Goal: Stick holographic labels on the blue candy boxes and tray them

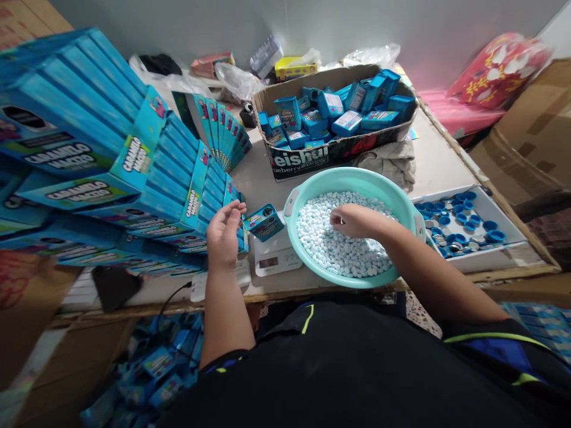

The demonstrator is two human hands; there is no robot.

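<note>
My right hand (357,221) is over the small white and pale-blue candies (352,260) in a turquoise basin (357,177). Its fingers are curled together, and whatever they hold is hidden. My left hand (224,233) is raised beside a small blue candy tin (264,222), its fingers loosely bent and apart, with nothing visible in them. The tin, which has a round dark opening on top, rests tilted on a white digital scale (279,261). The scale stands against the left side of the basin.
Stacked blue display boxes (134,166) rise at the left. Behind the basin, a cardboard box (303,169) holds several blue tins, with a crumpled cloth (388,163) beside it. A white tray (513,229) of blue caps stands at the right, near the table edge.
</note>
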